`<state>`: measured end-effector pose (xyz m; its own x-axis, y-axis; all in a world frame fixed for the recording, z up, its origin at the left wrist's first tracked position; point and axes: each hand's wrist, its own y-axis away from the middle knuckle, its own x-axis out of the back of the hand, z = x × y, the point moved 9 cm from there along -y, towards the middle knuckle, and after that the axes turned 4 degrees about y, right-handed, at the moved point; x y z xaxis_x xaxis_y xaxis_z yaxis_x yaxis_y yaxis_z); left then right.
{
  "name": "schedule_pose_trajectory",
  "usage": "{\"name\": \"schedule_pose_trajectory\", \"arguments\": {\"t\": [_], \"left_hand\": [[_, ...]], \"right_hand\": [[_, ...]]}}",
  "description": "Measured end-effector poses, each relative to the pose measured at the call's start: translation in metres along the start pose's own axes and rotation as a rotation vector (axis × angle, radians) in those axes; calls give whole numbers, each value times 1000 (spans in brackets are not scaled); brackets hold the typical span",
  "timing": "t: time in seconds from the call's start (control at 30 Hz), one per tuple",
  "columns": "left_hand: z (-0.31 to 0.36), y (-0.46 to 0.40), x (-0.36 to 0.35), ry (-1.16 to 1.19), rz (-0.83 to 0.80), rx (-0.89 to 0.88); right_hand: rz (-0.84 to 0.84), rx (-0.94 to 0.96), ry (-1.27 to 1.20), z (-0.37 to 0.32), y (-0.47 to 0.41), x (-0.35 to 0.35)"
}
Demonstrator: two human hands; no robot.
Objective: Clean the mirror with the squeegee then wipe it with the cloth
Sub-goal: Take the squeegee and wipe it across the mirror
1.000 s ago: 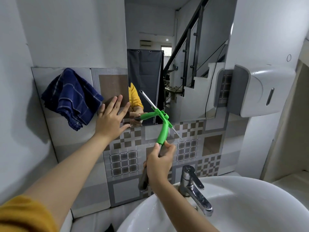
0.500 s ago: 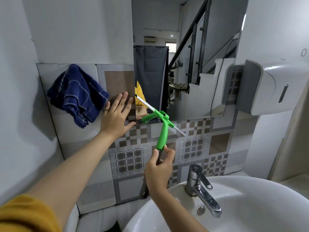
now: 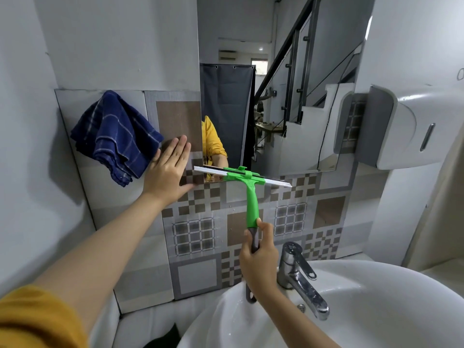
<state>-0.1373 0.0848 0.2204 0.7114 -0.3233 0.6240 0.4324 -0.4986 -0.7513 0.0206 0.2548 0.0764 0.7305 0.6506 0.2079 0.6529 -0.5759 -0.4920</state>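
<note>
The mirror [image 3: 276, 96] hangs on the wall above the patterned tiles. A green squeegee [image 3: 251, 194] with a grey lower handle stands upright, its blade lying level across the mirror's bottom edge. My right hand [image 3: 259, 257] is shut on the grey handle, just above the sink. My left hand [image 3: 169, 169] rests flat with fingers together on the tiled wall, beside the mirror's lower left corner. A dark blue checked cloth [image 3: 115, 136] hangs on the wall to the left of that hand.
A white sink [image 3: 376, 310] with a chrome tap [image 3: 298, 275] fills the lower right. A white and grey dispenser [image 3: 411, 126] juts from the wall at the right, next to the mirror. A plain wall closes in on the left.
The squeegee blade has turned from slanted to level and now lies along the mirror's bottom edge. My left hand's fingers have drawn together on the wall.
</note>
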Motion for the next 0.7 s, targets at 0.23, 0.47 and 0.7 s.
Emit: {"name": "schedule_pose_trajectory", "arguments": {"t": [0.23, 0.47, 0.7], "left_hand": [[2, 0, 0, -41, -68, -27], [6, 0, 9, -68, -95, -55], [41, 3, 38, 64, 24, -139]], "right_hand": [[-110, -67, 61, 22, 9, 10], [-152, -25, 73, 11, 11, 15], [-246, 9, 129, 2, 15, 32]]}}
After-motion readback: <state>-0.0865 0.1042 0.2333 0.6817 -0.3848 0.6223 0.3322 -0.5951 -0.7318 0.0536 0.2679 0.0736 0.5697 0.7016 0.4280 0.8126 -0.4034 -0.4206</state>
